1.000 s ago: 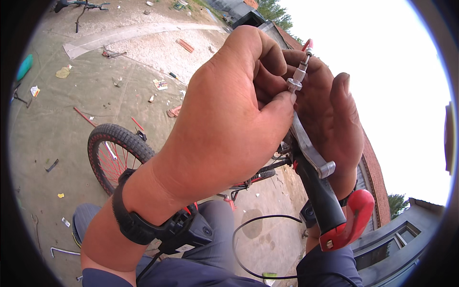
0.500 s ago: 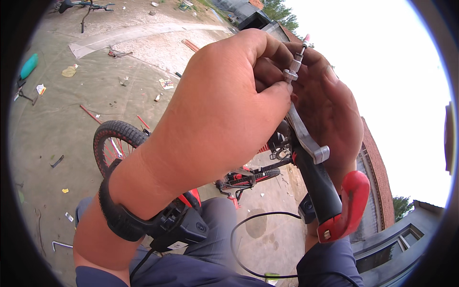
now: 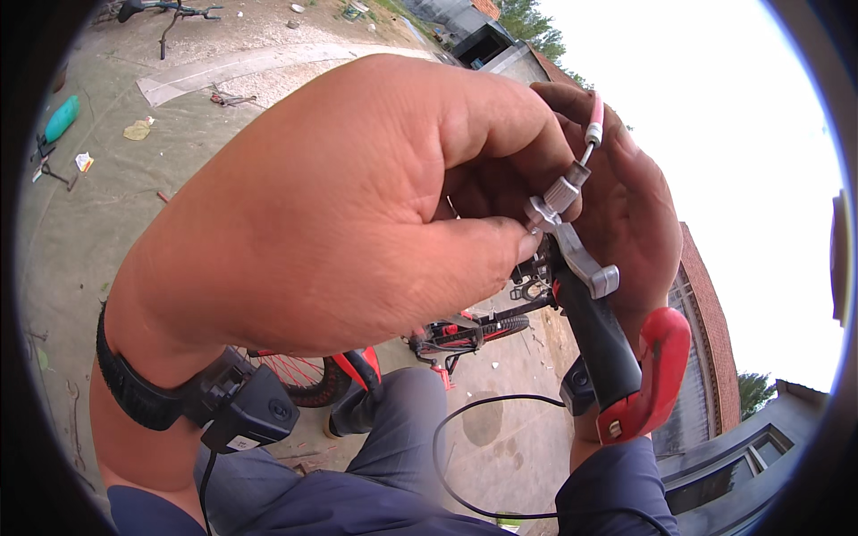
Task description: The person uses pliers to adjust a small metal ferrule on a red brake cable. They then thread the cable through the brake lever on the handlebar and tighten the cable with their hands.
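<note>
My left hand (image 3: 340,205) pinches the knurled silver cable adjuster (image 3: 559,195) on a silver brake lever (image 3: 581,263). A thin cable rises from the adjuster into a white-and-pink end (image 3: 595,125). My right hand (image 3: 643,214) curls behind the lever, its palm turned toward it and its fingers bent round the assembly; their exact contact is partly hidden. Below runs a black handlebar grip (image 3: 594,348) with a curved red bar end (image 3: 657,366).
A red-and-black bicycle (image 3: 474,332) is below my hands. A second bicycle (image 3: 174,18), a teal object (image 3: 61,116), scattered tools (image 3: 231,98) and litter lie on the ground. Buildings (image 3: 715,348) stand right. Camera units (image 3: 250,411) are strapped to my wrists, with trailing cable.
My left hand and forearm have swung left and turned flatter. The adjuster and cable end have shifted down and right, the cable tilting further right; my left fingers now bend more over the adjuster.
</note>
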`<state>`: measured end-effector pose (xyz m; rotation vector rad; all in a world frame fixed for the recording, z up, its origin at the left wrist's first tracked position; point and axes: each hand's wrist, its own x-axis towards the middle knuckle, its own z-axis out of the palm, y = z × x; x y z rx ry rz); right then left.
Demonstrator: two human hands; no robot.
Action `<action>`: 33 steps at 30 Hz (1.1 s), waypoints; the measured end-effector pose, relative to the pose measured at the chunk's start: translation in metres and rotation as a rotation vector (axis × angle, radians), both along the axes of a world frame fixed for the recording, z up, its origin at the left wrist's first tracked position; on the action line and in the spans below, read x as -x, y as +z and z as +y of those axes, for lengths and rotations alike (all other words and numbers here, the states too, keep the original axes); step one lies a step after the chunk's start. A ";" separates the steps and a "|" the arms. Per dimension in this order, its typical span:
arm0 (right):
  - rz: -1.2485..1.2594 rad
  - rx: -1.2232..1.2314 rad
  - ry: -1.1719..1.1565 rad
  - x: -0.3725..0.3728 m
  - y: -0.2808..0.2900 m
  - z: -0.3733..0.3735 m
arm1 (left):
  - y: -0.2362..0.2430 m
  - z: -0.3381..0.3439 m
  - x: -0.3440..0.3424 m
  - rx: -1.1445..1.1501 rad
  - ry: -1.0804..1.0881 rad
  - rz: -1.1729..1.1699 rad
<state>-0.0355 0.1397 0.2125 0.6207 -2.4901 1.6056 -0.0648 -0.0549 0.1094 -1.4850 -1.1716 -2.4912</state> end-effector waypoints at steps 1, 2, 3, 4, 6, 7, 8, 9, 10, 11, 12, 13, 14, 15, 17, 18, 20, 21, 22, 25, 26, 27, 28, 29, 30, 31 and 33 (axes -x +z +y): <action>0.004 -0.014 0.020 0.001 0.001 -0.001 | -0.007 -0.002 0.002 0.005 0.010 0.033; 0.004 -0.034 0.036 0.002 0.002 -0.001 | -0.011 -0.006 0.006 0.028 -0.006 0.035; 0.004 -0.055 0.035 -0.001 0.003 0.002 | -0.010 -0.007 0.006 0.067 -0.012 0.036; 0.000 -0.084 0.030 -0.004 0.005 0.005 | -0.009 -0.007 0.006 0.107 -0.017 0.038; 0.002 -0.069 -0.010 -0.008 0.003 0.002 | -0.004 -0.012 0.001 0.183 0.046 0.049; 0.044 -0.085 -0.027 -0.008 0.001 0.000 | -0.003 -0.013 -0.001 0.202 0.089 0.058; 0.086 -0.100 -0.044 -0.009 -0.002 -0.001 | -0.008 -0.009 0.001 0.177 0.130 0.075; 0.130 -0.081 -0.017 -0.006 -0.005 -0.002 | -0.009 -0.008 0.000 0.167 0.161 0.076; 0.172 -0.074 -0.012 -0.008 -0.004 -0.002 | -0.008 -0.004 -0.001 0.146 0.169 0.077; 0.215 -0.068 -0.006 -0.010 -0.004 -0.002 | -0.006 0.000 -0.003 0.141 0.166 0.062; 0.273 -0.135 0.000 -0.012 -0.002 -0.003 | -0.004 0.002 -0.003 0.145 0.152 0.040; 0.281 -0.159 0.032 -0.012 -0.002 -0.005 | -0.003 0.001 -0.004 0.154 0.154 0.018; 0.290 -0.182 0.065 -0.011 -0.001 -0.008 | -0.002 0.000 -0.005 0.171 0.144 -0.010; 0.297 -0.206 0.094 -0.012 -0.001 -0.009 | -0.002 0.000 -0.005 0.184 0.133 -0.021; 0.267 -0.179 0.134 -0.008 -0.004 -0.003 | -0.004 0.001 -0.007 0.206 0.112 -0.021; 0.280 -0.148 0.161 -0.004 -0.007 0.000 | -0.005 0.000 -0.008 0.215 0.107 -0.012; 0.283 -0.103 0.209 0.001 -0.010 0.005 | -0.010 0.001 -0.010 0.222 0.145 0.036; 0.266 -0.094 0.210 0.001 -0.010 0.005 | -0.012 0.000 -0.009 0.224 0.102 0.011; 0.249 -0.086 0.211 0.000 -0.009 0.005 | -0.013 -0.001 -0.009 0.226 0.059 -0.013; 0.220 -0.104 0.215 -0.001 -0.006 0.006 | -0.017 -0.003 -0.009 0.200 0.000 -0.004; 0.213 -0.114 0.211 -0.002 -0.006 0.006 | -0.019 -0.004 -0.010 0.197 -0.017 0.001; 0.207 -0.118 0.205 -0.001 -0.005 0.006 | -0.018 -0.007 -0.011 0.217 -0.045 -0.017; 0.202 -0.121 0.198 -0.001 -0.005 0.006 | -0.018 -0.010 -0.012 0.238 -0.066 -0.027; 0.198 -0.127 0.195 -0.001 -0.003 0.005 | -0.018 -0.014 -0.013 0.258 -0.086 -0.036; 0.190 -0.134 0.183 -0.002 -0.003 0.005 | -0.019 -0.015 -0.015 0.279 -0.109 -0.039; 0.181 -0.141 0.173 -0.004 -0.002 0.005 | -0.022 -0.012 -0.016 0.248 -0.152 -0.061; 0.191 -0.183 0.139 -0.005 -0.001 0.006 | -0.028 -0.008 -0.019 0.187 -0.236 -0.106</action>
